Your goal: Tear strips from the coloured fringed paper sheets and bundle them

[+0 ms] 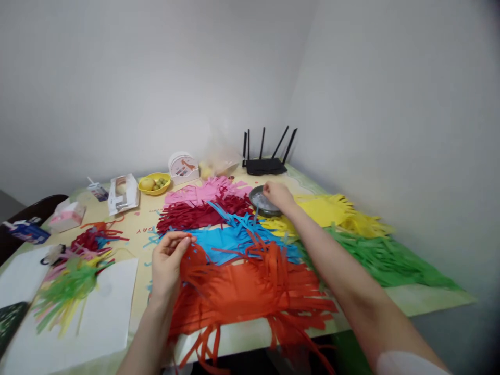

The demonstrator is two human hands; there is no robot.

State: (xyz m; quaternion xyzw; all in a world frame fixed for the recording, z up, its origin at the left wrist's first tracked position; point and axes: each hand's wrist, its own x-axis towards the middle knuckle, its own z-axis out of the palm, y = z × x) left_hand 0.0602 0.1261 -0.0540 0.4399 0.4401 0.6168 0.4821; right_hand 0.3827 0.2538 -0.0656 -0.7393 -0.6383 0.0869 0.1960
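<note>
While the left hand (167, 263) pinches an orange paper strip (197, 254) between thumb and fingertips, the right hand (277, 195) touches the grey dish (262, 204), its grip too blurred to tell.

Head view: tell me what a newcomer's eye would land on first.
Bright sheets of fringed paper fan across the table: orange paper nearest, blue paper behind it, green paper to the right. The left hand pinches a strip at the orange paper's left edge, while the right hand reaches to a dark dish mid-table. A black router stands in the far corner.
</note>
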